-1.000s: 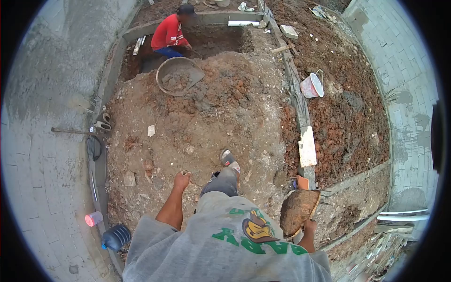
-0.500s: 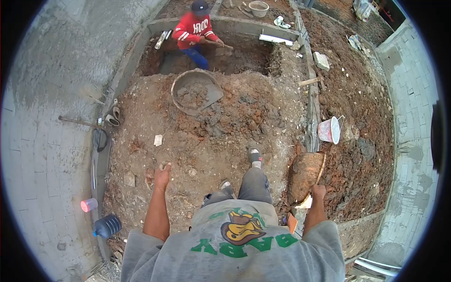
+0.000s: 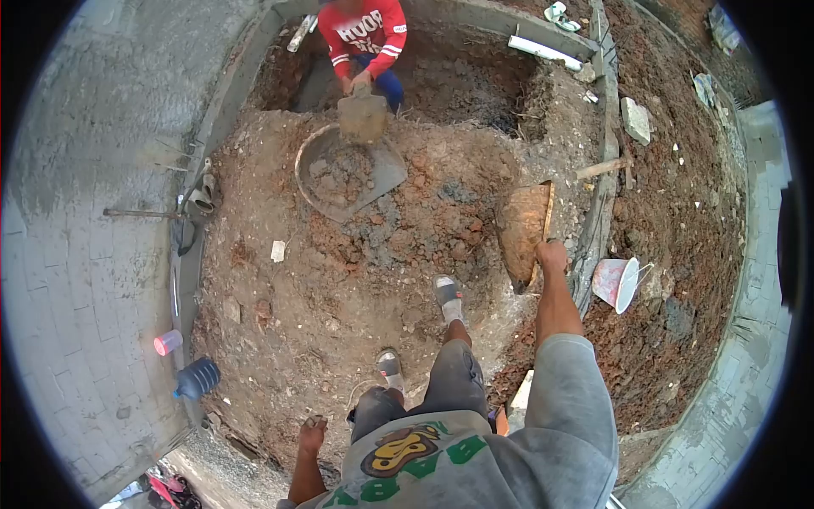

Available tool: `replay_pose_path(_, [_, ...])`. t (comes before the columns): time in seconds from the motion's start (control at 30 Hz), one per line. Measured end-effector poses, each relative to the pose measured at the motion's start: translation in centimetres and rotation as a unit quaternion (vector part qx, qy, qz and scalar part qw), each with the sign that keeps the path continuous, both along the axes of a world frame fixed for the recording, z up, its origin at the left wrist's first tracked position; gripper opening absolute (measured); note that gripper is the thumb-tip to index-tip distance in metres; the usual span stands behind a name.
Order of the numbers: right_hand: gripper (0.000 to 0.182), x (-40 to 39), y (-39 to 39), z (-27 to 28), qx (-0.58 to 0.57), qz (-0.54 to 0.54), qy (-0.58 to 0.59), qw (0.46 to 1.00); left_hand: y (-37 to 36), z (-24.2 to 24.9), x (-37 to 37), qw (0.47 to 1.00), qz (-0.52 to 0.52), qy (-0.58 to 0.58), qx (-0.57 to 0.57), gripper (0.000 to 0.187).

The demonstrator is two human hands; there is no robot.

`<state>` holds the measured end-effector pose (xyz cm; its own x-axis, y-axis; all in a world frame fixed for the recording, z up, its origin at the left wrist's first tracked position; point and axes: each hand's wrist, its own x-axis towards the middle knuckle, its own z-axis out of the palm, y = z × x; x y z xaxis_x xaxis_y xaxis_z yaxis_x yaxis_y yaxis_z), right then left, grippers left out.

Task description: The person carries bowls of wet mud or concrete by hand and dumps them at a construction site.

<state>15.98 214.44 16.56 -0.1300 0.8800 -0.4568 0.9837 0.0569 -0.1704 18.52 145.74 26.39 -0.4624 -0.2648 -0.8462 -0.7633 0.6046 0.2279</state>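
My right hand (image 3: 553,256) grips the rim of a brown, mud-stained basket (image 3: 521,233), which hangs tilted on its side over the soil. My left hand (image 3: 313,431) is low beside my leg, fingers curled in, with nothing visible in it. Ahead of me a wide round pan (image 3: 318,191) lies on the ground with wet soil (image 3: 341,170) inside. A person in a red top (image 3: 365,34) crouches in the pit beyond and holds a broad-bladed hoe (image 3: 363,117) over the pan's far edge.
A concrete ledge (image 3: 604,127) runs along the right, with a hammer-like tool (image 3: 600,168) across it. A white bucket (image 3: 616,284) lies tipped on the right-hand soil. At left are boots (image 3: 202,197) and a blue water jug (image 3: 197,378). A white pipe (image 3: 545,53) lies by the pit.
My right hand has carried the basket forward from beside the ledge. My left hand has dropped back towards me. I have stepped, and the person's hoe has swung up to the pan.
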Motion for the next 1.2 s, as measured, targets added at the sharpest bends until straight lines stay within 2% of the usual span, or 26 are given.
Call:
replay_pose_path(0.03, [0.037, -2.1, 1.0, 0.0, -0.008, 0.006, -0.001, 1.0, 3.1, 1.6, -1.0, 1.0, 0.006, -0.001, -0.008, 0.029])
replay_pose_path(0.1, [0.039, -6.4, 2.7, 0.1, -0.015, 0.007, -0.012, 1.0, 7.8, 3.6, -3.5, 0.994, -0.005, 0.082, 0.065, 0.029])
replay_pose_path(0.13, [0.039, -8.4, 3.4, 0.2, -0.021, 0.014, -0.007, 1.0, 10.1, 4.9, -4.7, 0.994, 0.001, 0.088, 0.058, 0.029])
replay_pose_path(0.2, [0.038, -12.0, 4.2, -0.2, -0.018, 0.011, -0.008, 1.0, 13.3, 6.8, -6.4, 0.98, 0.015, 0.172, 0.096, 0.029])
replay_pose_path(0.3, [0.039, -16.8, 3.7, -3.1, -0.059, 0.06, 0.028, 0.996, 12.9, 6.4, -6.2, 0.987, -0.011, 0.161, 0.013, 0.029])
replay_pose_path(0.47, [0.035, -20.6, -2.6, -6.3, -0.113, 0.165, 0.153, 0.968, 10.4, 3.7, -1.5, 0.994, 0.003, 0.105, -0.017, 0.031])
replay_pose_path(0.5, [0.035, -20.0, -4.4, -6.7, -0.122, 0.176, 0.176, 0.961, 10.1, 3.6, -0.8, 0.996, -0.013, 0.071, -0.044, 0.032])
replay_pose_path(0.53, [0.035, -19.1, -6.0, -6.4, -0.14, 0.195, 0.164, 0.957, 10.5, 3.7, -0.5, 0.996, 0.017, 0.078, -0.029, 0.031])
replay_pose_path(0.6, [0.033, -16.1, -8.2, -6.5, -0.186, 0.236, 0.117, 0.947, 10.5, 3.0, -0.6, 0.996, 0.009, 0.087, -0.024, 0.031])
replay_pose_path(0.67, [0.032, -11.3, -9.9, -5.0, -0.126, 0.281, 0.156, 0.939, 12.2, 4.5, -1.8, 0.996, 0.016, 0.086, -0.011, 0.029])
replay_pose_path(0.73, [0.031, -5.9, -9.6, -7.4, -0.221, 0.301, 0.039, 0.927, 12.2, 4.2, -2.8, 0.993, 0.017, 0.118, 0.006, 0.029])
replay_pose_path(0.8, [0.031, -0.4, -8.7, -9.0, -0.256, 0.296, -0.011, 0.92, 13.7, 5.4, -4.8, 0.986, 0.009, 0.165, 0.033, 0.03])
replay_pose_path(0.87, [0.029, 3.6, -7.1, -8.5, -0.272, 0.222, -0.07, 0.934, 13.6, 5.2, -6.0, 0.983, -0.01, 0.178, 0.032, 0.03])
replay_pose_path(0.9, [0.029, 4.3, -6.3, -7.5, -0.267, 0.218, -0.071, 0.936, 13.5, 5.1, -6.4, 0.981, -0.025, 0.192, 0.026, 0.03])
replay_pose_path(0.93, [0.028, 3.7, -5.4, -2.9, -0.252, 0.205, -0.074, 0.943, 15.3, 7.0, -7.5, 0.984, -0.035, 0.173, 0.019, 0.03])
replay_pose_path(0.97, [0.028, 3.6, -5.1, -0.1, -0.238, 0.193, -0.076, 0.949, 14.8, 6.3, -7.3, 0.984, -0.034, 0.174, 0.023, 0.03])
replay_pose_path(1.03, [0.032, 5.2, -3.1, -3.3, -0.163, 0.215, -0.063, 0.961, 13.3, 3.6, -7.2, 0.982, -0.028, 0.172, 0.075, 0.03])
replay_pose_path(1.1, [0.031, 5.5, -0.6, -6.1, -0.178, 0.151, -0.001, 0.972, 12.4, 1.9, -7.3, 0.984, -0.042, 0.161, 0.056, 0.028])
replay_pose_path(1.17, [0.032, 3.3, -0.4, -0.8, -0.122, 0.175, 0.066, 0.975, 10.8, -0.8, -6.8, 0.985, -0.039, 0.157, 0.064, 0.028])
replay_pose_path(1.2, [0.033, 2.7, 0.0, -0.8, -0.133, 0.147, 0.091, 0.976, 12.0, 1.5, -7.5, 0.984, -0.038, 0.145, 0.09, 0.029])
